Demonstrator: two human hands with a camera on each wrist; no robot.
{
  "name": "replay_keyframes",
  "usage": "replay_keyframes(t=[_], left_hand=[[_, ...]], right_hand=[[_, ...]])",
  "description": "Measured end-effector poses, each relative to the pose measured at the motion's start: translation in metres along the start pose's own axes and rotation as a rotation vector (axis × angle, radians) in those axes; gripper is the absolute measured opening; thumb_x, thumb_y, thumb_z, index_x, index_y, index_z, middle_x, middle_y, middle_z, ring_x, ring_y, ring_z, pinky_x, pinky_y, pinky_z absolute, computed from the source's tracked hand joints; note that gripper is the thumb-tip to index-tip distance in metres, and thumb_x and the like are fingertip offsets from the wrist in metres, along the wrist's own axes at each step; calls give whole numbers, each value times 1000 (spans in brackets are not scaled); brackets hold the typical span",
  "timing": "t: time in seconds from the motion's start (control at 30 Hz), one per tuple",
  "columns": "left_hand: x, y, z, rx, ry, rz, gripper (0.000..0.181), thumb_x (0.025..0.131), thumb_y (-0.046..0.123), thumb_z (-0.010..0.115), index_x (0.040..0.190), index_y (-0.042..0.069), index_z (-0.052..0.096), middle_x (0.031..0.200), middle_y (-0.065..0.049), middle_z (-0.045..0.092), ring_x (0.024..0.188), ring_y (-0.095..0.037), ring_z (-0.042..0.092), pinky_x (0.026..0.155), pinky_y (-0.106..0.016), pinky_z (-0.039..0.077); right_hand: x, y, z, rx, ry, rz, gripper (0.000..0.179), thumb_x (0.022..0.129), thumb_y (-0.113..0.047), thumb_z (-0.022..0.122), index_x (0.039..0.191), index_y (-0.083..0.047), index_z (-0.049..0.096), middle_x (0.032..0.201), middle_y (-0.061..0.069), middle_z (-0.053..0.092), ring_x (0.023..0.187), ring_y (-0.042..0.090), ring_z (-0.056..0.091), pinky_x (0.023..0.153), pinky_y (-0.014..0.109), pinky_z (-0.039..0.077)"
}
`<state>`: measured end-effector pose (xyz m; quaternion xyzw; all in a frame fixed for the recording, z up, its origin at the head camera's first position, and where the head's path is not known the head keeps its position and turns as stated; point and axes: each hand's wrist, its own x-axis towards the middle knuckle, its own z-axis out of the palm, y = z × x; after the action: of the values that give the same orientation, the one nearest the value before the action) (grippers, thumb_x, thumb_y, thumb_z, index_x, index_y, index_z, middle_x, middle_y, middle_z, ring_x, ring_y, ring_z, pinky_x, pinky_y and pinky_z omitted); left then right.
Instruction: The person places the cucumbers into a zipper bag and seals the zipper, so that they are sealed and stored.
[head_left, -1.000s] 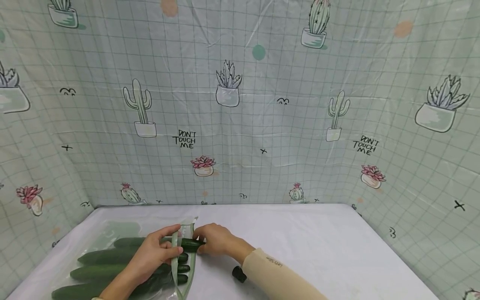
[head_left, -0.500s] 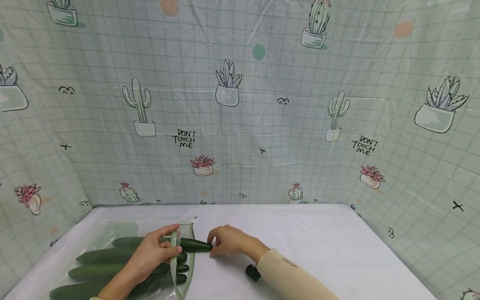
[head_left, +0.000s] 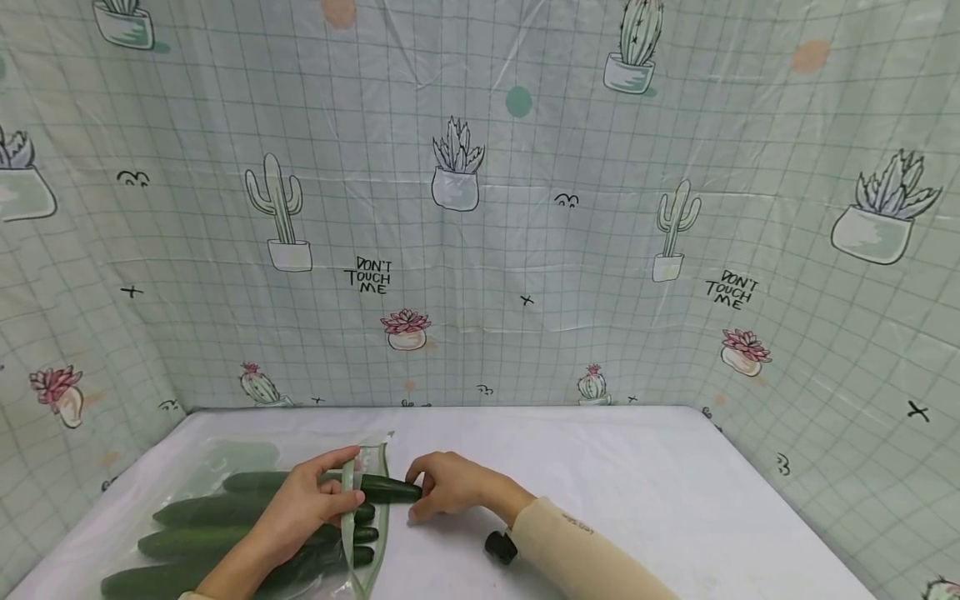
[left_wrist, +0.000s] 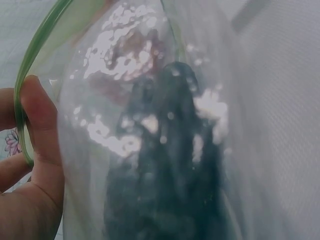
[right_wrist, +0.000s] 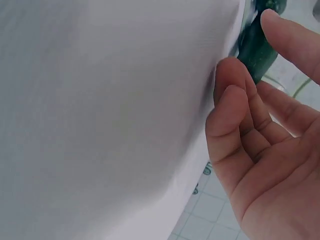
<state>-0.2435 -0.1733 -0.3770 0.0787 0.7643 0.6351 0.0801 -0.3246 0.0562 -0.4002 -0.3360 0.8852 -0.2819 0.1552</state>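
A clear zip bag point(head_left: 382, 533) with a green-edged mouth lies on the left of the table, its mouth facing right. Several cucumbers point(head_left: 202, 543) lie side by side inside it. My left hand point(head_left: 307, 504) pinches the near edge of the mouth; in the left wrist view its thumb point(left_wrist: 40, 107) is against the green strip point(left_wrist: 22, 85). One cucumber point(head_left: 393, 490) sticks out of the mouth. My right hand point(head_left: 453, 485) has its thumb and fingers curled loosely round the protruding tip. In the right wrist view the cucumber point(right_wrist: 259, 50) lies between thumb and fingers.
A white cloth point(head_left: 600, 500) covers the table. A small black device point(head_left: 500, 547) sits beside the right wrist. Behind and at the sides hangs a sheet point(head_left: 480, 250) printed with cacti.
My right hand has drawn the cucumber a little rightward out of the bag, then shifted slightly back left over its tip. The left hand has stayed at the bag's mouth.
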Motion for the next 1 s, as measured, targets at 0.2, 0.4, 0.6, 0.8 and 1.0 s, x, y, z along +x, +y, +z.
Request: replay_keyframes(t=[0.2,0.4,0.6,0.8,1.0], left_hand=[[-1,0,0,6,-3,1,71,87,5,67,148,-2,30,59,2,43,58,-13,44,62,-36,49],[0,0,1,3,4,-8,71,88,4,66,148,-1,30,67,0,47,57,-12,42,62,-36,50],[-1,-1,3,10,38,-8,69,87,2,67,147,-1,33,106,-15,48,59,-14,44,60,-38,50],[-1,-1,4,-4,61,-13,68,86,0,67,146,0,35,129,-20,40,59,-14,44,59,-37,50],[-1,-2,5,1,68,-3,68,86,-2,67,146,-1,35,136,-21,36,59,-15,44,58,-38,50]], right_hand=[[8,-8,7,24,-11,-34,44,75,-19,82,114,-10,64,70,-9,62,63,3,56,59,20,45],[16,-18,14,33,-18,-54,44,74,-16,82,113,-7,64,70,-9,61,62,3,55,59,19,45],[21,-26,18,27,-58,-53,53,74,-21,83,121,-7,61,77,-9,61,69,3,56,65,20,46],[26,-31,21,-28,-60,-74,56,75,-20,83,124,-8,59,80,-11,60,71,1,55,67,18,46],[27,-32,22,-30,-69,-70,57,75,-21,83,126,-13,58,82,-13,60,73,1,55,68,19,45]])
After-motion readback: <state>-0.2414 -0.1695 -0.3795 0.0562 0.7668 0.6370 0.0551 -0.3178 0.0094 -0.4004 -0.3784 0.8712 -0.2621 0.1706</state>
